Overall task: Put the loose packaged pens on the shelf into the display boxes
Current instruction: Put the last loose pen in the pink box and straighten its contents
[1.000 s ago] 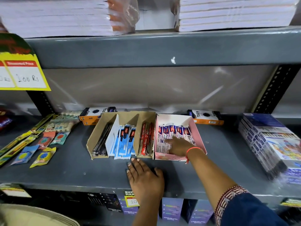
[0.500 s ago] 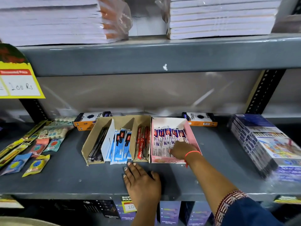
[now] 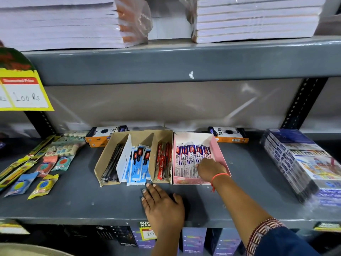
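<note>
Since 1 s ago, right hand shifted rightward inside pink box, fingers pressed on pen packets; left hand lies flat, spread. Risk: dragging packets askew.

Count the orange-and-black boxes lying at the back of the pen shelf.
2. One orange-and-black box lies behind the brown display box, left; the other behind the pink display box, right. More may sit hidden behind the display boxes.

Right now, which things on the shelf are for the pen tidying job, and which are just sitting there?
For the job:
- pink display box with the right hand inside
- packaged pens in it
- brown divided box
- blue pen packs
- red pen packs
- left hand flat on the shelf

Just sitting there:
- orange boxes
- sharpener packets
- paper stacks
- price sign
</note>
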Demonstrator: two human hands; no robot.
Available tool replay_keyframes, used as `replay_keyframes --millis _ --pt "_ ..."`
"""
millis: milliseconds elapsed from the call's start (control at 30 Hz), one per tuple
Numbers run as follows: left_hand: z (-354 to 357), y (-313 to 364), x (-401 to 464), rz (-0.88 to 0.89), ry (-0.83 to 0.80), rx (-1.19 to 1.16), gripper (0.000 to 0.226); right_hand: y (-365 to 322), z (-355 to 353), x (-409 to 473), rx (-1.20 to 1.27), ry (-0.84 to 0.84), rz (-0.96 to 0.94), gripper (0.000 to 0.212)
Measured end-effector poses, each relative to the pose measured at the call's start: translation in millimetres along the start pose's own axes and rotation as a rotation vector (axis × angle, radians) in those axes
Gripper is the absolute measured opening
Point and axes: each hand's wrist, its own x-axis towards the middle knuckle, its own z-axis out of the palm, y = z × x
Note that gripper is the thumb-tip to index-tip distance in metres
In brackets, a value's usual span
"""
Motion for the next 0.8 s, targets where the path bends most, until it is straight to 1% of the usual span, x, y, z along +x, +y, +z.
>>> replay_keyframes --millis 100,167,300,333,400,433,533,600,667,800 --pt "0 1 1 0.001 0.020 -0.011 0.071 -3 -2 -1 0.153 0.094 0.029 0.041" --pt "1 0 1 -0.002 0.031 -0.016 0.071 -9 -5 -5 0.227 0.088 -0.047 0.048" --pt "2 0 2 -0.012 0.068 -0.041 0.074 -24 -13 -23 0.457 -0.106 -0.307 0.067" --pt "2 0 1 -0.018 0.069 -0.047 0.074 -26 -12 -27 0.471 -0.150 -0.362 0.072" --pt "3 0 1 -0.015 0.076 -0.055 0.074 -30 -6 -33 0.402 -0.183 -0.415 0.079" --pt "3 0 1 -0.012 0.072 -0.056 0.074 -31 -2 -36 0.353 -0.155 -0.410 0.078" --pt "3 -1 2 0.001 0.045 -0.047 0.073 -36 3 -41 0.276 0.045 -0.379 0.057" --pt "4 -1 2 0.006 0.017 -0.039 0.071 -38 5 -40 0.269 0.144 -0.374 0.047" --pt "5 -1 2 0.013 0.014 -0.041 0.070 -39 7 -39 0.268 0.193 -0.369 0.046" --pt "6 -2 2 0.018 -0.014 -0.028 0.071 -45 12 -39 0.241 0.280 -0.324 0.052"
